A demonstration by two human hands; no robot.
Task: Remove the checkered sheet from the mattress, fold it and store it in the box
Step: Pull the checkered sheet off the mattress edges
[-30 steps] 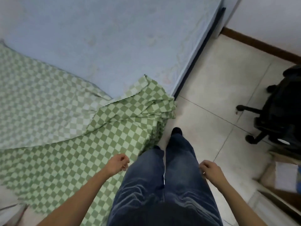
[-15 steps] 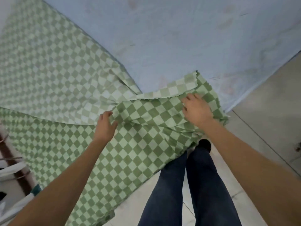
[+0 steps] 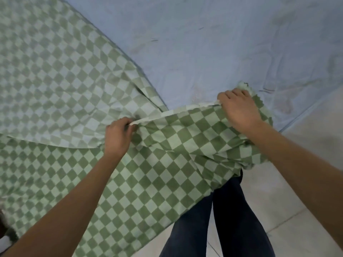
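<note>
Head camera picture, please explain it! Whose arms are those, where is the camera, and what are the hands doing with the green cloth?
There is no machine here, only a person. The camera sits on the person's head and looks down, so you see their own two arms and their legs in jeans. The big blue thing is a mattress. The green checkered sheet covers part of it and hangs off its side, above the tiled floor. The left hand pinches the sheet's edge. The right hand grips the same edge farther along, near a corner. The edge is stretched between the two hands.
</note>
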